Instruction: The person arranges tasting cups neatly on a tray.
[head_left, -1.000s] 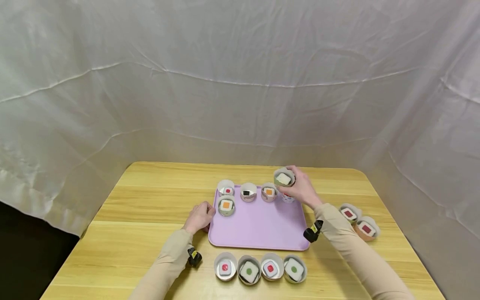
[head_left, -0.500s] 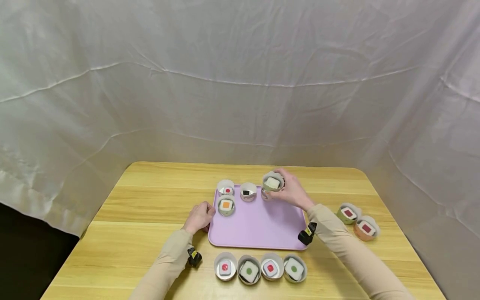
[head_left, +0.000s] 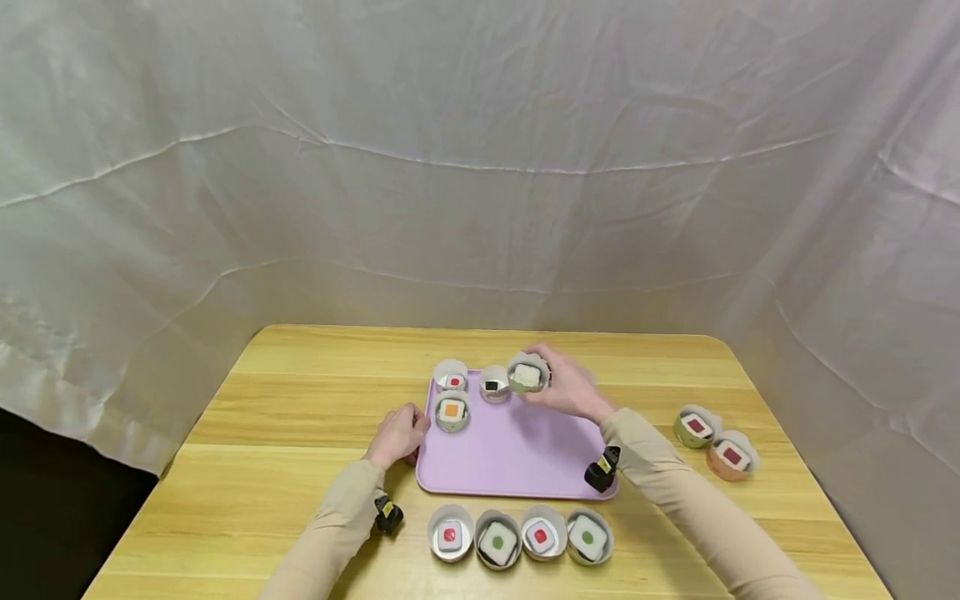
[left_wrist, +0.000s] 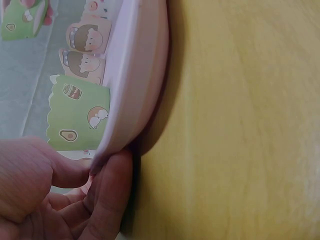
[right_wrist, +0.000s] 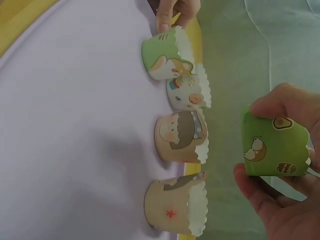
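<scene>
My right hand (head_left: 566, 387) holds a green paper baking cup (right_wrist: 275, 145) with a scalloped rim above the back of the lilac tray (head_left: 517, 462). A whitish block sits in that cup. My left hand (head_left: 397, 433) pinches the tray's left rim, thumb above and fingers below, as the left wrist view shows. On the tray stand a white cup (head_left: 451, 372) with a red-centred piece, a green cup (right_wrist: 162, 60) with an orange-centred white block, and a beige cup (right_wrist: 177, 135) with a dark-centred piece. Cups farther right are mostly hidden behind my right hand in the head view.
Several cups with red- or green-centred pieces line the front of the tray, a white cup (head_left: 451, 533) at their left end. A green cup (head_left: 695, 427) and an orange cup (head_left: 731, 457) stand right on the wooden table (head_left: 262, 475). Pale curtains (head_left: 480, 208) hang behind.
The right hand has carried the green cup leftward and slightly toward the viewer, from the tray's back right corner to beside the beige cup. The left hand stays on the rim.
</scene>
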